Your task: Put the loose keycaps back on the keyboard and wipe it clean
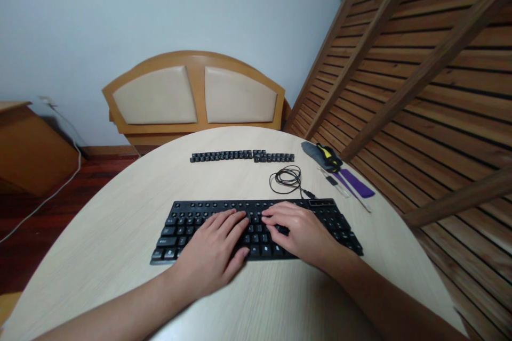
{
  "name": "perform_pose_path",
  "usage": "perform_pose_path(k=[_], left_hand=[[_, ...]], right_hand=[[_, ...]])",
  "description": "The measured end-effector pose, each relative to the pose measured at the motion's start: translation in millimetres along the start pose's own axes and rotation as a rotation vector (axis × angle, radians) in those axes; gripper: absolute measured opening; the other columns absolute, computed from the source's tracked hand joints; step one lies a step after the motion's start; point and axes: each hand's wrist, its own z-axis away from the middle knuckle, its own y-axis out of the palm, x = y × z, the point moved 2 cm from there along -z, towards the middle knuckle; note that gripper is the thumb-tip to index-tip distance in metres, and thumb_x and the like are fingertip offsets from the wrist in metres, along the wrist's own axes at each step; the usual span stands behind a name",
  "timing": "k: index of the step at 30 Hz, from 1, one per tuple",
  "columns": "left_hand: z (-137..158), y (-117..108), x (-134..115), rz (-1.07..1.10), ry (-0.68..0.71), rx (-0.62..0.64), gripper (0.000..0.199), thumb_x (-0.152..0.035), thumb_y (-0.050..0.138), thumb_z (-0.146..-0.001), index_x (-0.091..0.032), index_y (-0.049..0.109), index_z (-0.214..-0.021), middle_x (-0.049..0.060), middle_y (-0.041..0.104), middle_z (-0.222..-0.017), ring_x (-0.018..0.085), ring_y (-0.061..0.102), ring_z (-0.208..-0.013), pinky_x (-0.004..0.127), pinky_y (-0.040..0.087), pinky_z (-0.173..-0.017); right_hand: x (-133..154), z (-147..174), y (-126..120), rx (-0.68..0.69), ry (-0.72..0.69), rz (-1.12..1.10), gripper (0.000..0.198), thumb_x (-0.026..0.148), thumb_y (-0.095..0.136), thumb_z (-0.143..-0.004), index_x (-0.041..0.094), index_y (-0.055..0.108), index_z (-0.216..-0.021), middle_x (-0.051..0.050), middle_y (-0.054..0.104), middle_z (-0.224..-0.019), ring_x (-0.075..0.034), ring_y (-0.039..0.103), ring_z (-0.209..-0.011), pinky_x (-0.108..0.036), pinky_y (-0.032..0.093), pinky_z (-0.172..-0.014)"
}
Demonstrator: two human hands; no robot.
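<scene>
A black keyboard (172, 245) lies on the table. My left hand (214, 245) rests flat over its left and middle keys, fingers stretched out and thumb near the bottom row. Over the right-middle keys, my right hand (298, 229) is bent, thumb and fingertips close together at the upper letter rows; whatever is between them is hidden. Small pale spots show along the keyboard's top two rows, where keycaps seem to be off. Behind the keyboard, loose black keycaps (222, 155) stand in two lines. The coiled black cable (286, 178) lies between them and the keyboard.
At the table's right edge lie a grey and black item with yellow (326, 155), a purple strip (358, 184) and thin tools (336, 184). A slatted wooden panel (420, 90) leans along the right. Behind the round table (120, 192) stands a padded headboard (200, 117).
</scene>
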Motion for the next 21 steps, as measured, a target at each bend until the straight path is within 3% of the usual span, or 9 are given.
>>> perform_pose_path(k=[6, 16, 21], left_hand=[[-0.5, -0.6, -0.4, 0.002, -0.006, -0.013, 0.044, -0.034, 0.049, -0.097, -0.014, 0.053, -0.137, 0.013, 0.057, -0.141, 0.031, 0.053, -0.128, 0.049, 0.045, -0.108], [-2.1, -1.3, -0.9, 0.0, -0.009, -0.01, 0.044, -0.032, 0.05, -0.096, -0.014, 0.053, -0.136, 0.013, 0.058, -0.14, 0.03, 0.053, -0.128, 0.049, 0.045, -0.107], [-3.0, -0.4, -1.4, -0.008, -0.008, 0.014, 0.043, -0.032, 0.051, -0.095, -0.011, 0.057, -0.132, 0.014, 0.059, -0.138, 0.032, 0.053, -0.127, 0.051, 0.045, -0.107]], right_hand=[[-4.2, -1.7, -0.7, 0.021, 0.021, -0.032, 0.023, 0.014, 0.062, -0.087, 0.025, 0.078, -0.1, -0.002, 0.079, -0.104, -0.02, 0.072, -0.097, -0.036, 0.057, -0.089], [-7.9, -2.4, -3.4, 0.103, -0.138, 0.097, 0.021, 0.014, 0.064, -0.089, 0.02, 0.077, -0.105, -0.004, 0.077, -0.111, -0.02, 0.073, -0.096, -0.035, 0.057, -0.09], [-8.1, -5.5, -2.0, 0.1, -0.124, 0.121, 0.02, 0.013, 0.065, -0.087, 0.019, 0.078, -0.102, -0.004, 0.078, -0.108, -0.02, 0.074, -0.094, -0.034, 0.057, -0.089]])
